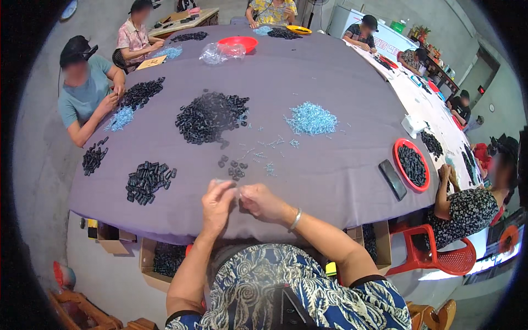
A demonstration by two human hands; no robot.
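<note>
My left hand (217,202) and my right hand (264,202) meet over the near edge of the table, fingers curled and pinching. Whatever sits between the fingertips is too small and blurred to name. Just beyond them lie several loose black plastic pieces (237,170). Farther off, a large heap of black plastic pieces (204,120) spreads left of a pile of small light-blue screw-like pieces (312,118). Some of these blue pieces (269,169) are scattered between the pile and my hands. A bracelet (296,219) circles my right wrist.
A pile of longer black parts (148,183) lies left of my hands. To the right are a black phone-like object (392,180) and a red-rimmed tray (424,184) of black parts. Co-workers sit around both tables. A red chair (434,250) and cardboard boxes (147,256) stand below.
</note>
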